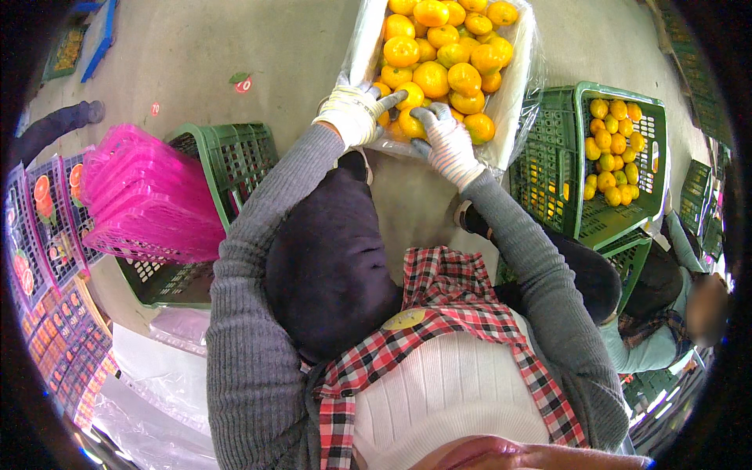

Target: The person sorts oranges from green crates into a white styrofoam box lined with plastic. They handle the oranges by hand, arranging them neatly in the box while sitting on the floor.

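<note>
In front of me stands a white box [513, 106] lined with clear plastic film and filled with orange mandarins [430, 79]. My left hand [357, 111], in a striped knit work glove, lies at the box's near left corner, its fingers reaching onto the mandarins there. My right hand [447, 141], gloved alike, has its fingers around a mandarin [411, 122] at the near edge of the fruit. That mandarin still rests among the others. The left palm faces away from view, so whether anything is under it is hidden.
At the right, a tilted green plastic crate [623, 226] holds more mandarins, with a co-worker's sleeve [637, 352] beyond it. Pink plastic baskets [158, 200] are stacked in a green crate [235, 158] at the left. Printed cartons [64, 346] stand at the far left.
</note>
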Demonstrator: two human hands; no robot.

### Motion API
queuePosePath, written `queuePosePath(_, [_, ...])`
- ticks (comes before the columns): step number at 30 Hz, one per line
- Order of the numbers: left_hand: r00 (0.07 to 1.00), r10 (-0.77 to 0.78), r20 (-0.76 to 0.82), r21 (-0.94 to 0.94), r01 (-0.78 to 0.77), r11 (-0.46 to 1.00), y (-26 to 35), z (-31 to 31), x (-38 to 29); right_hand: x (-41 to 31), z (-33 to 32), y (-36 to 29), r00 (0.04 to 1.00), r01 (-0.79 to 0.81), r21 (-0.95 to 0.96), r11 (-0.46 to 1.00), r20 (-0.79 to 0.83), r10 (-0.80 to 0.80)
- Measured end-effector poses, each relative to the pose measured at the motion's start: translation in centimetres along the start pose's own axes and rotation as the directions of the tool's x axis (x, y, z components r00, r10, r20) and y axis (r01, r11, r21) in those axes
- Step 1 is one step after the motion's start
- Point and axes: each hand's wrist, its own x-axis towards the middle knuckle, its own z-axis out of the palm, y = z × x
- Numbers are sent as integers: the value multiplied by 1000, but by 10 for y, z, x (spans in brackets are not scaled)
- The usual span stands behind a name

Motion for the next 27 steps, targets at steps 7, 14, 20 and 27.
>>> queuePosePath(7, [999, 23, -30, -16, -23, 1000, -1, 3, -1, 28, 17, 12, 981, 39, 142, 989, 183, -65])
queuePosePath(14, [996, 50, -68, 5, -50, 999, 1, -1, -1, 32, 19, -7, 970, -50, 25, 998, 238, 43])
queuePosePath(20, [998, 53, -20, 30, -53, 998, 2, -6, -4, 40, 16, -5, 924, -161, 73, 984, 363, 124])
queuePosePath(27, [969, 40, -244, -32, -49, 998, 5, -10, 2, 27, -12, 21, 972, -169, 604, 779, 233, 30])
